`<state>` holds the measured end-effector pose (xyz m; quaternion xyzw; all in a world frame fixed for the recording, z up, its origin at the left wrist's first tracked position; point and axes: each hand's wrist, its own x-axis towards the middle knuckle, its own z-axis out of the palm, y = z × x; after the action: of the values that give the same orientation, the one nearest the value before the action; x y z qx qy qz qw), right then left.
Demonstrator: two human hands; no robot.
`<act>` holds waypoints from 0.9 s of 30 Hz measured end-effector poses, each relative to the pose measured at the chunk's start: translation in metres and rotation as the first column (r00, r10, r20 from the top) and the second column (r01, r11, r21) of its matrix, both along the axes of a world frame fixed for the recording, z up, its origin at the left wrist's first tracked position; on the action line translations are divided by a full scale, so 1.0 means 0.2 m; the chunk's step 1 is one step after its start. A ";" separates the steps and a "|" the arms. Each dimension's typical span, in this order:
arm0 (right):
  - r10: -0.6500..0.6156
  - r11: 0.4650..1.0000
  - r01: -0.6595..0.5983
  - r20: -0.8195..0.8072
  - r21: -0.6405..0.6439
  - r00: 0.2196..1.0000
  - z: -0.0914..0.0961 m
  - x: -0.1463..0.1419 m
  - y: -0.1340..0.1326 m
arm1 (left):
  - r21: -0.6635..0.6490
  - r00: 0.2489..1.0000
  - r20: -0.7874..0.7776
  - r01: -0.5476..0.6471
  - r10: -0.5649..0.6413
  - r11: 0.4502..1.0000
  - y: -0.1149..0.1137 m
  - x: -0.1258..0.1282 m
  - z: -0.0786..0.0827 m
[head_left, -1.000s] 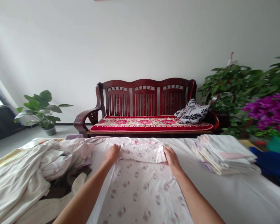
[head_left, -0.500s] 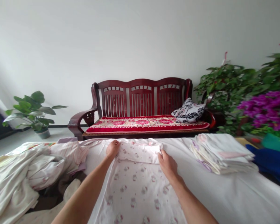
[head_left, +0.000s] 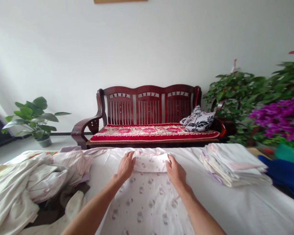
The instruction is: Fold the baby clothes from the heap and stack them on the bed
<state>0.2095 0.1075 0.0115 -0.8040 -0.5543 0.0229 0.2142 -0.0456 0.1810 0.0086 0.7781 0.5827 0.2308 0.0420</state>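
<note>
A pale garment (head_left: 147, 199) printed with small cartoon figures lies flat in front of me, its far end folded over towards me in a band. My left hand (head_left: 126, 164) grips the left end of that band, its thumb on top. At the opposite end, my right hand (head_left: 175, 171) pinches the fold's corner between thumb and fingers. The near end of the garment runs out of view between my forearms. Beneath it spreads a white sheet (head_left: 210, 209).
Loose clothes (head_left: 46, 182) lie heaped on the left. A folded stack of clothes (head_left: 235, 164) sits at the right, with dark blue cloth (head_left: 283, 174) beyond it. Behind stand a wooden bench (head_left: 149, 107), a potted plant (head_left: 39, 120) and purple flowers (head_left: 281, 116).
My left hand has moved inward to the right along the fold, and the band between my hands is shorter. My right hand stays at its corner. The view has tilted slightly up.
</note>
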 end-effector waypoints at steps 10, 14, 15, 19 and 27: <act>0.055 0.976 -0.099 0.225 0.194 0.973 -0.02 0.06 -0.01 | -0.056 0.959 -0.281 -0.036 0.019 0.998 -0.07 0.06 -0.10; 0.389 0.883 -0.447 0.312 0.143 0.867 -0.06 -0.06 -0.02 | 0.056 0.945 -0.268 0.209 -0.187 0.976 -0.10 0.09 -0.09; 0.459 0.863 -0.500 0.301 0.075 0.836 -0.07 -0.08 -0.02 | 0.037 0.928 -0.267 0.278 -0.259 0.960 -0.11 0.10 -0.11; 0.517 0.856 -0.504 0.228 -0.116 0.825 -0.11 -0.10 -0.04 | -0.038 0.897 -0.251 0.367 -0.365 0.929 -0.12 0.05 -0.16; 0.366 0.926 -0.326 0.231 -0.193 0.902 -0.07 0.08 -0.09 | -0.065 0.927 -0.279 0.243 -0.251 0.968 -0.25 -0.16 -0.15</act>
<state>0.2253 0.0900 -0.0031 -0.7022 -0.7084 -0.0044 0.0705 -0.0782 0.1315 -0.0208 0.8696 0.4835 0.1006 -0.0025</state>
